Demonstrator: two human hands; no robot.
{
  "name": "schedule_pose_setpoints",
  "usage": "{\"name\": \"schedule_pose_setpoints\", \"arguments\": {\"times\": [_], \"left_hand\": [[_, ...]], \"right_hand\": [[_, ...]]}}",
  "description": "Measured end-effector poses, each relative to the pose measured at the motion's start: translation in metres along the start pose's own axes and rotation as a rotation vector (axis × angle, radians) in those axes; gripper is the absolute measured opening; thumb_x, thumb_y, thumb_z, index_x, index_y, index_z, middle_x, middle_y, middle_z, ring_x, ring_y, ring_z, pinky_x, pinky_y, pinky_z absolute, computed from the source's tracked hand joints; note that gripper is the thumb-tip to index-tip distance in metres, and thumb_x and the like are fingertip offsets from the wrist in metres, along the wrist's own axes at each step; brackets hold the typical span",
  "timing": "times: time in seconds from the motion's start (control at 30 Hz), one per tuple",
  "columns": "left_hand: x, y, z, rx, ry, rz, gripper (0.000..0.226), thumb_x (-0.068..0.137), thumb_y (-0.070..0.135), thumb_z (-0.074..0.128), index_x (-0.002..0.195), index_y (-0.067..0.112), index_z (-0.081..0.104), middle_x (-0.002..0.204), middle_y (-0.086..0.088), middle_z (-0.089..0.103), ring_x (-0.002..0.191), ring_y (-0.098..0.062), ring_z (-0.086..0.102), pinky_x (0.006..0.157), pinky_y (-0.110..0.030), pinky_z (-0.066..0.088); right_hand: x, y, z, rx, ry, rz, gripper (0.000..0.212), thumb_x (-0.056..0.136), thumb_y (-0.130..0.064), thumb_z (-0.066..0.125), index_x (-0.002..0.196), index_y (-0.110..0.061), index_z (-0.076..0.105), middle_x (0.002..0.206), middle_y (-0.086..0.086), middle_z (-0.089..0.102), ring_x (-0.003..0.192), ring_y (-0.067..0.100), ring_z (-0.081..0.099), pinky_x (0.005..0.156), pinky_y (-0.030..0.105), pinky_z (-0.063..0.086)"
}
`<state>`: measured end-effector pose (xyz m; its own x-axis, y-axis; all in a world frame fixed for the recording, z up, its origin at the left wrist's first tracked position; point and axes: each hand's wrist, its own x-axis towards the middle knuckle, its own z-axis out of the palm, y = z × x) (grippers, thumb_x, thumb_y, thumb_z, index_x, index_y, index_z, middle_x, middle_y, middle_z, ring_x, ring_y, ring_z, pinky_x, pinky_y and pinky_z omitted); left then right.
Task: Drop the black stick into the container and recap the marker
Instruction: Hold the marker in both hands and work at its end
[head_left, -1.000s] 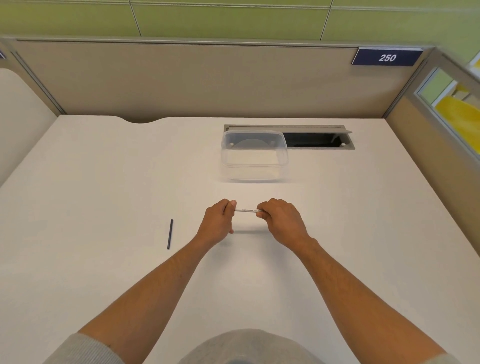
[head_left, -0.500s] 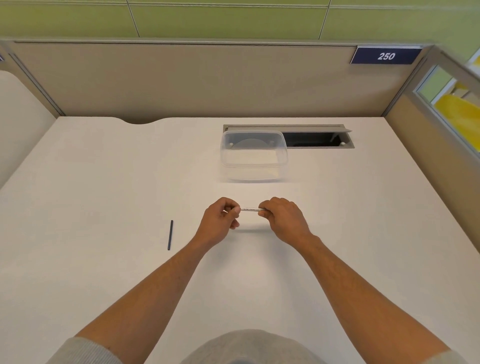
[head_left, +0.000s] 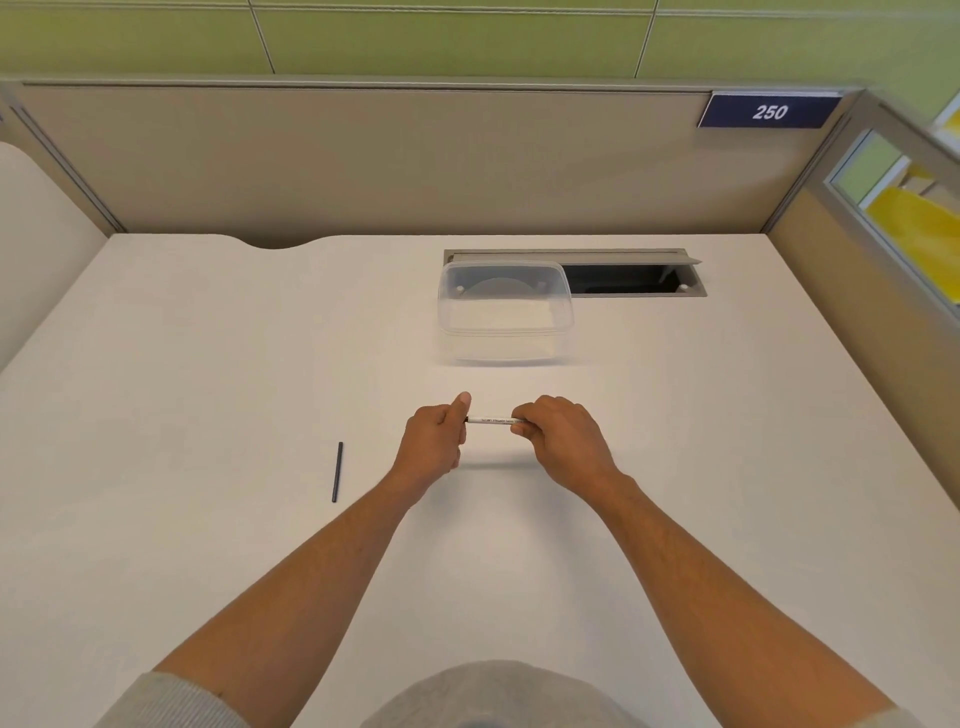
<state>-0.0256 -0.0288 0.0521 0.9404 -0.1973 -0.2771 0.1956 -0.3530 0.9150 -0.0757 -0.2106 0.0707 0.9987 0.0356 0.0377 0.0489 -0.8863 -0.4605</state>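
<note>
Both hands clamp the marker (head_left: 494, 420): left hand (head_left: 434, 441) on cap end, right hand (head_left: 558, 441) on barrel. Stick (head_left: 337, 472), left of left hand, prob. light, stiff; pinch mid-length.

The stick (head_left: 337, 472) lies on the desk (head_left: 208, 364) left of the hands, the container (head_left: 506, 312) behind them.

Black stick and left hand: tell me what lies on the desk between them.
Nothing. In the head view, only bare white desk separates the black stick from the left hand, which holds the marker with the right hand.
</note>
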Motion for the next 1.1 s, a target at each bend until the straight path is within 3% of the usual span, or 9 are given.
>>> {"name": "schedule_pose_setpoints", "arguments": {"times": [0.1, 0.2, 0.37, 0.53, 0.67, 0.73, 0.83, 0.97, 1.1], "left_hand": [[-0.0009, -0.0015, -0.0025, 0.058, -0.023, 0.049, 0.054, 0.095, 0.052, 0.045, 0.067, 0.008, 0.061, 0.055, -0.005, 0.060, 0.046, -0.017, 0.056, 0.047, -0.024, 0.045], [-0.0018, -0.0054, -0.0040, -0.058, -0.074, 0.094, 0.024, 0.096, 0.032, 0.054, 0.091, 0.010, 0.062, 0.075, -0.005, 0.060, 0.058, -0.017, 0.061, 0.054, -0.030, 0.050], [-0.0016, -0.0071, -0.0061, -0.077, -0.062, 0.120, 0.015, 0.092, 0.018, 0.060, 0.084, 0.006, 0.061, 0.068, -0.003, 0.061, 0.058, -0.015, 0.062, 0.059, -0.029, 0.052], [-0.0034, -0.0037, -0.0054, 0.055, -0.054, 0.105, 0.037, 0.097, 0.034, 0.050, 0.071, 0.009, 0.054, 0.057, 0.000, 0.054, 0.050, -0.013, 0.051, 0.055, -0.027, 0.042], [-0.0046, 0.0005, -0.0026, -0.061, -0.043, 0.040, 0.049, 0.096, 0.043, 0.048, 0.055, 0.017, 0.041, 0.050, 0.006, 0.035, 0.050, -0.021, 0.034, 0.047, -0.022, 0.032], [-0.0045, 0.0009, -0.0028, -0.066, -0.045, 0.019, 0.054, 0.095, 0.049, 0.048, 0.052, 0.017, 0.042, 0.047, 0.007, 0.036, 0.047, -0.020, 0.035, 0.048, -0.025, 0.033], [-0.0052, -0.0010, -0.0043, -0.018, -0.057, 0.049, 0.053, 0.095, 0.051, 0.046, 0.063, 0.011, 0.057, 0.052, -0.002, 0.051, 0.046, -0.018, 0.048, 0.050, -0.025, 0.041], [-0.0042, -0.0055, -0.0057, -0.099, -0.072, 0.116, 0.020, 0.096, 0.028, 0.053, 0.091, 0.009, 0.060, 0.075, -0.003, 0.060, 0.059, -0.018, 0.058, 0.055, -0.030, 0.046], [-0.0027, -0.0078, -0.0071, -0.052, -0.031, 0.160, 0.010, 0.093, 0.019, 0.059, 0.089, 0.010, 0.062, 0.072, 0.000, 0.062, 0.058, -0.012, 0.058, 0.055, -0.022, 0.045]], "right_hand": [[-0.0003, 0.0016, -0.0010, -0.015, -0.002, 0.004, 0.021, 0.097, -0.029, 0.047, 0.099, -0.017, 0.065, 0.084, 0.006, 0.062, 0.080, 0.027, 0.052, 0.071, 0.037, 0.039], [-0.0007, 0.0030, -0.0018, -0.014, 0.002, 0.018, 0.021, 0.097, -0.029, 0.047, 0.098, -0.017, 0.065, 0.084, 0.006, 0.062, 0.079, 0.027, 0.052, 0.071, 0.037, 0.041], [-0.0009, 0.0018, -0.0013, -0.020, -0.003, 0.008, 0.021, 0.097, -0.029, 0.047, 0.098, -0.017, 0.065, 0.083, 0.006, 0.062, 0.078, 0.027, 0.052, 0.070, 0.037, 0.041], [-0.0006, -0.0004, -0.0011, -0.019, -0.002, -0.003, 0.021, 0.097, -0.029, 0.048, 0.098, -0.017, 0.065, 0.083, 0.006, 0.062, 0.079, 0.027, 0.052, 0.070, 0.037, 0.040], [-0.0010, -0.0018, -0.0015, -0.013, 0.002, -0.003, 0.021, 0.097, -0.029, 0.048, 0.099, -0.017, 0.065, 0.084, 0.006, 0.062, 0.079, 0.027, 0.052, 0.072, 0.038, 0.042], [-0.0010, -0.0022, -0.0014, -0.020, 0.000, -0.007, 0.021, 0.097, -0.029, 0.048, 0.099, -0.017, 0.065, 0.084, 0.006, 0.063, 0.079, 0.027, 0.052, 0.072, 0.038, 0.042], [-0.0012, -0.0009, -0.0016, -0.029, -0.001, 0.001, 0.021, 0.097, -0.029, 0.047, 0.099, -0.016, 0.065, 0.084, 0.006, 0.063, 0.080, 0.027, 0.052, 0.071, 0.037, 0.040], [-0.0016, 0.0009, -0.0023, -0.035, 0.010, 0.017, 0.022, 0.098, -0.029, 0.046, 0.098, -0.016, 0.064, 0.084, 0.005, 0.061, 0.079, 0.027, 0.051, 0.070, 0.036, 0.038], [-0.0010, 0.0000, -0.0024, -0.035, 0.012, 0.017, 0.024, 0.098, -0.030, 0.044, 0.098, -0.016, 0.063, 0.083, 0.005, 0.061, 0.079, 0.027, 0.051, 0.070, 0.036, 0.038]]}}
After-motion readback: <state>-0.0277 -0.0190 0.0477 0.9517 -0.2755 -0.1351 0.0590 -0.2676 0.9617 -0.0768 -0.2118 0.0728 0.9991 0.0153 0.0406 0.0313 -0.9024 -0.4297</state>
